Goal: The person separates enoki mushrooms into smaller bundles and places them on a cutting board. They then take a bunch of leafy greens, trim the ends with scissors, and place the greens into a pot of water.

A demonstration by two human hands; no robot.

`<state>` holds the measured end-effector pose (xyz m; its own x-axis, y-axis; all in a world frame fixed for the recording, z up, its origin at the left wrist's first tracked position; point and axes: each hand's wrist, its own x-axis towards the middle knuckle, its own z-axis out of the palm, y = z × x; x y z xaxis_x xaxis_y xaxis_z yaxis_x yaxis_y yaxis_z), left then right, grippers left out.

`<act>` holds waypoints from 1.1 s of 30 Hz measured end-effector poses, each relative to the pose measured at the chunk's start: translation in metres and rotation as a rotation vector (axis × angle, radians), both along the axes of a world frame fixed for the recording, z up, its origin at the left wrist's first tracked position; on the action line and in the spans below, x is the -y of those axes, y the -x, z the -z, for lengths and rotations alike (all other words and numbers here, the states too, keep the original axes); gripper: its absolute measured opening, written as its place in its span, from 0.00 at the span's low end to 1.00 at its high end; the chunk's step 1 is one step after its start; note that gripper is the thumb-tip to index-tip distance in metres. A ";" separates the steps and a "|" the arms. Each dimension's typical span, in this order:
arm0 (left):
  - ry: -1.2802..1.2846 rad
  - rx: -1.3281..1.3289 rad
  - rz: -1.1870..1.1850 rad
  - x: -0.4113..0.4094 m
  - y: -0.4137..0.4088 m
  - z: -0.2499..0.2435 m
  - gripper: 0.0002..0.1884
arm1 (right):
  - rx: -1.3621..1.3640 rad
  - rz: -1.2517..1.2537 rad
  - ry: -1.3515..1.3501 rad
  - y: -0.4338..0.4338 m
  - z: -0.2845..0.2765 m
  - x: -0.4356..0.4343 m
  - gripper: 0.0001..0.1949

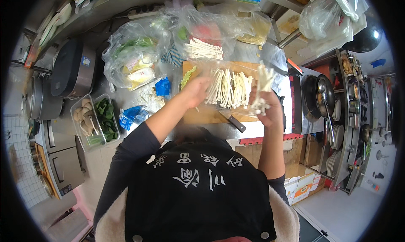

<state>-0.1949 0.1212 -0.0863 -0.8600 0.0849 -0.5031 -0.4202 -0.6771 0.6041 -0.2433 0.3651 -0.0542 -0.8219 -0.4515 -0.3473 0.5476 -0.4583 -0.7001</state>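
Enoki mushrooms [227, 87] lie side by side in a clear plastic tray or wrap over a wooden cutting board [202, 113]. A small bunch of enoki [264, 79] stands upright in my right hand [267, 104], whose fingers close round its lower part. At the left end of the row is my left hand [197, 88], blurred; its fingertips are at the edge of the plastic, and its grip is unclear. A knife with a dark handle [236, 124] rests at the board's near edge, its blade partly hidden. More enoki [204, 49] lie beyond the board.
Clear bags of vegetables [136, 58] stand at the back left. Blue packaging [134, 115] and mushroom scraps [148, 96] lie left of the board. Further left are a divided container [118, 132] of mushrooms and greens, and a dark appliance [71, 69]. A wok [322, 96] with a ladle is at right.
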 end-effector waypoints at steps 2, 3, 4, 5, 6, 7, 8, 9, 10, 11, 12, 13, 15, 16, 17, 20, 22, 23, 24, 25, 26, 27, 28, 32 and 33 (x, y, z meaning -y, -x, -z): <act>-0.003 0.003 0.184 -0.001 0.002 0.004 0.45 | -0.031 0.068 -0.279 0.007 0.031 0.011 0.22; 0.109 -0.028 0.227 -0.004 0.005 0.013 0.45 | -0.038 0.130 -0.363 0.011 0.052 0.019 0.21; 0.221 -0.058 0.267 -0.011 0.007 0.025 0.45 | -0.134 0.127 -0.421 0.014 0.070 0.027 0.20; 0.334 -0.089 0.312 -0.015 0.011 0.040 0.44 | -0.230 0.130 -0.478 0.016 0.087 0.033 0.20; 0.315 -0.087 0.289 -0.017 0.016 0.066 0.41 | -0.256 0.114 -0.595 0.020 0.110 0.036 0.22; 0.481 -0.098 0.287 -0.016 0.017 0.069 0.40 | -0.285 0.087 -0.710 0.021 0.109 0.048 0.25; 0.646 -0.109 0.284 -0.016 0.014 0.072 0.39 | -0.371 0.077 -0.952 0.015 0.106 0.053 0.33; 0.814 -0.120 0.280 -0.016 0.012 0.074 0.38 | -0.546 -0.073 -1.109 0.020 0.104 0.055 0.37; 0.900 -0.121 0.291 -0.016 0.010 0.076 0.37 | -0.655 -0.062 -1.256 0.014 0.103 0.059 0.37; 0.813 -0.063 0.296 -0.018 0.009 0.078 0.37 | -0.765 -0.049 -1.402 0.005 0.101 0.061 0.37; 0.720 -0.007 0.308 -0.022 0.007 0.078 0.37 | -0.838 -0.073 -1.388 0.003 0.113 0.058 0.36; 0.627 0.050 0.317 -0.026 0.005 0.079 0.37 | -0.912 -0.099 -1.371 0.003 0.133 0.054 0.35; 0.628 0.032 0.347 -0.029 0.004 0.097 0.39 | -1.032 -0.160 -1.384 0.002 0.144 0.053 0.34; 0.655 0.015 0.354 -0.030 0.003 0.100 0.39 | -1.071 -0.185 -1.421 0.000 0.143 0.052 0.34; 0.681 -0.001 0.357 -0.031 0.002 0.102 0.39 | -1.113 -0.212 -1.457 0.000 0.142 0.052 0.33; 0.863 -0.071 0.325 -0.032 -0.001 0.085 0.36 | -1.116 -0.168 -1.401 0.014 0.110 0.057 0.33; 0.975 -0.204 0.221 -0.030 -0.011 0.090 0.30 | -1.194 -0.111 -1.346 0.028 0.105 0.063 0.30; 0.915 -0.192 0.186 -0.027 -0.017 0.093 0.29 | -1.210 -0.143 -1.289 0.038 0.102 0.069 0.28; 0.856 -0.184 0.155 -0.022 -0.021 0.090 0.28 | -1.222 -0.168 -1.235 0.048 0.094 0.077 0.27; 0.796 -0.181 0.127 -0.018 -0.024 0.080 0.27 | -1.233 -0.190 -1.184 0.060 0.088 0.084 0.26; 0.802 -0.135 0.104 -0.015 -0.031 0.069 0.21 | -1.327 -0.172 -1.166 0.073 0.085 0.094 0.24; 0.760 -0.118 0.072 -0.010 -0.036 0.059 0.19 | -1.305 -0.226 -1.134 0.087 0.084 0.104 0.23; 0.718 -0.102 0.038 -0.004 -0.040 0.052 0.18 | -1.284 -0.280 -1.101 0.103 0.085 0.116 0.22; 0.724 -0.072 -0.073 0.019 -0.065 0.058 0.15 | -1.403 -0.481 -1.102 0.164 0.118 0.170 0.25; 0.722 -0.074 -0.098 0.024 -0.068 0.058 0.15 | -1.450 -0.529 -1.126 0.179 0.129 0.184 0.26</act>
<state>-0.1264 0.0969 -0.1448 -0.8804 -0.3252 -0.3453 -0.3192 -0.1323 0.9384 -0.4218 0.1815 -0.1833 -0.5821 -0.8054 0.1120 -0.7357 0.4629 -0.4944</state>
